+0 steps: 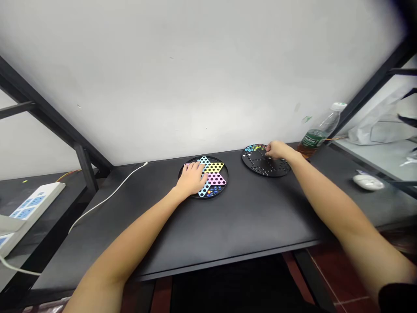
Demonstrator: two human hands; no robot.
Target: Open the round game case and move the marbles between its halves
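A round black Chinese checkers board (215,174) with a pastel star of pink, yellow, and blue points lies on the desk, left of centre. My left hand (192,178) rests palm-down across its left side, fingers over the holes, with nothing visible in it. Several small glass marbles (213,191) sit in its near holes. To the right lies a second round black board (262,166), with several coloured marbles (254,148) gathered along its far edge. My right hand (276,150) is over this board's far side, fingertips bunched and touching it; whether they pinch a marble is hidden.
Both boards lie on a black desk (234,226) against a white wall (195,78). A plastic bottle (317,137) of brown drink stands behind the right board. A white mouse (368,182) lies further right. A white cable (107,195) runs left towards a white power strip (32,204).
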